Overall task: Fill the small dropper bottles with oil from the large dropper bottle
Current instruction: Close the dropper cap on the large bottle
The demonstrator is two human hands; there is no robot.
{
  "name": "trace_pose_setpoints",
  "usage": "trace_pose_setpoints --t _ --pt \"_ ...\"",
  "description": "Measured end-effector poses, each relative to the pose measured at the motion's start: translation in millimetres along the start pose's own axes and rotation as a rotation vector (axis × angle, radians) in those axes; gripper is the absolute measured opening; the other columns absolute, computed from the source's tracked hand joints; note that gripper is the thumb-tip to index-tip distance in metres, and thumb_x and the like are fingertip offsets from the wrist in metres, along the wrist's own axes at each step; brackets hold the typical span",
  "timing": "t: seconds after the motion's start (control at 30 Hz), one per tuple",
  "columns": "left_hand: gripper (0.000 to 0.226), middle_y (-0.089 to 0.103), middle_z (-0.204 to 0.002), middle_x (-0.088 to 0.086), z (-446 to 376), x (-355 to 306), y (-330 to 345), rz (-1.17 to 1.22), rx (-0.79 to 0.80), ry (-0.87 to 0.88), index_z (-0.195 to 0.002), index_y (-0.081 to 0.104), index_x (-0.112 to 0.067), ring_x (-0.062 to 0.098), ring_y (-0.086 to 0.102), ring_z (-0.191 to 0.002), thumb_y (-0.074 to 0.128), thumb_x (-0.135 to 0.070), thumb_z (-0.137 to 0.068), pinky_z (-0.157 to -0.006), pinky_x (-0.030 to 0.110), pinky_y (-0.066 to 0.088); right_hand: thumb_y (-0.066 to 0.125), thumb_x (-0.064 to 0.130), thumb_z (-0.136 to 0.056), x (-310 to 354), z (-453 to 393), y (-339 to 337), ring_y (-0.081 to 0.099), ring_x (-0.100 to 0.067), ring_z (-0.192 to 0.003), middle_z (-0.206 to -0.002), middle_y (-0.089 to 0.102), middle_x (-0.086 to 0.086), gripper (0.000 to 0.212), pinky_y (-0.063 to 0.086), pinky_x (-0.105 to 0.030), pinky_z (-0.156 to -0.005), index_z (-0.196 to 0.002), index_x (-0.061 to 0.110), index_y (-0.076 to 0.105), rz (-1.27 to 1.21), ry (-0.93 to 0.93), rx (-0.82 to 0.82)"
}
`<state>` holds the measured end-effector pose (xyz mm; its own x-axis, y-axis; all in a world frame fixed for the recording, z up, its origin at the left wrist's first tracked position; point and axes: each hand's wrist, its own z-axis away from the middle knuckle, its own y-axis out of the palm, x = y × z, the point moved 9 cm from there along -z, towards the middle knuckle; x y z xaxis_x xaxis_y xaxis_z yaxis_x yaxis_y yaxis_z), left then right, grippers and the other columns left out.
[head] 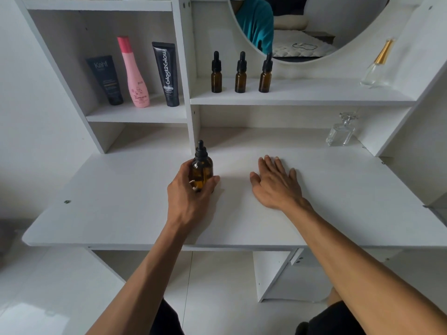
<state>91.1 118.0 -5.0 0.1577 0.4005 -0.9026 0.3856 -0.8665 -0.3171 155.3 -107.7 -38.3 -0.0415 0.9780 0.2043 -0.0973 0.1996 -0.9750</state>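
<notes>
The large amber dropper bottle (pixel 202 169) with a black dropper cap stands upright on the white vanity tabletop (pixel 121 209), and my left hand (pixel 191 197) is wrapped around its lower body. Palm down, my right hand (pixel 275 183) lies flat on the tabletop to the right of it, fingers spread, holding nothing. Three small amber dropper bottles stand capped in a row on the shelf under the mirror: the left small bottle (pixel 216 73), the middle small bottle (pixel 241 73) and the right small bottle (pixel 265 74).
On the left shelf stand a dark Kahf tube (pixel 105 79), a pink bottle (pixel 134 76) and a black Glad2Glow tube (pixel 167 74). A clear glass perfume bottle (pixel 341 131) sits at the tabletop's back right. Another glass bottle with a gold neck (pixel 376 66) stands beside the round mirror (pixel 302 27).
</notes>
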Motion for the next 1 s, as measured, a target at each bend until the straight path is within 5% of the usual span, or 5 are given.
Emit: trace_pose_setpoints --t 0.17,0.3,0.43,0.6,1.0 --pt "0.053 0.066 -0.107 -0.01 -6.6 -4.2 -1.0 -0.028 -0.016 0.002 -0.129 0.062 -0.017 0.004 0.063 -0.095 0.084 -0.028 -0.082 -0.08 0.008 0.051 0.016 0.047 -0.104 -1.2 -1.0 1.5 -0.008 -0.02 -0.156 -0.169 -0.003 0.002 0.064 0.0 -0.056 -0.123 -0.16 0.018 0.003 0.004 -0.009 -0.009" --pt "0.057 0.069 -0.111 -0.002 -19.3 -11.6 7.1 -0.03 -0.015 -0.015 -0.131 0.062 -0.013 0.014 0.065 -0.101 0.085 -0.029 -0.081 -0.086 0.024 0.057 0.016 0.048 -0.104 -1.5 -0.5 1.4 -0.007 -0.02 -0.156 -0.169 -0.002 0.002 0.064 0.0 -0.056 -0.124 -0.16 0.019 0.004 -0.007 -0.016 -0.02" --pt "0.051 0.067 -0.106 0.002 -38.2 -28.8 21.2 -0.007 -0.008 -0.013 -0.127 0.062 -0.009 0.018 0.065 -0.095 0.084 -0.024 -0.083 -0.062 0.006 0.051 0.016 0.047 -0.104 -1.3 0.7 -0.1 -0.005 -0.022 -0.156 -0.169 0.001 0.001 0.063 0.001 -0.057 -0.124 -0.159 0.018 0.007 -0.017 -0.019 -0.033" --pt "0.046 0.069 -0.102 0.005 -56.8 -38.2 34.9 -0.01 -0.007 -0.013 -0.124 0.063 -0.011 0.006 0.066 -0.075 0.082 -0.024 -0.084 -0.073 0.035 0.063 0.017 0.047 -0.104 -0.5 0.6 -0.6 -0.003 -0.022 -0.156 -0.169 0.003 0.001 0.064 0.002 -0.058 -0.123 -0.159 0.017 0.007 -0.015 -0.021 -0.04" --pt "0.057 0.067 -0.118 0.007 -74.4 -15.8 52.0 -0.087 0.008 -0.055 -0.132 0.059 -0.009 0.021 0.061 -0.1 0.082 -0.033 -0.085 -0.082 0.029 0.051 0.017 0.049 -0.104 -1.6 -0.6 0.0 -0.005 -0.021 -0.156 -0.169 0.001 0.002 0.064 0.001 -0.057 -0.124 -0.159 0.019 0.006 -0.03 -0.018 -0.042"
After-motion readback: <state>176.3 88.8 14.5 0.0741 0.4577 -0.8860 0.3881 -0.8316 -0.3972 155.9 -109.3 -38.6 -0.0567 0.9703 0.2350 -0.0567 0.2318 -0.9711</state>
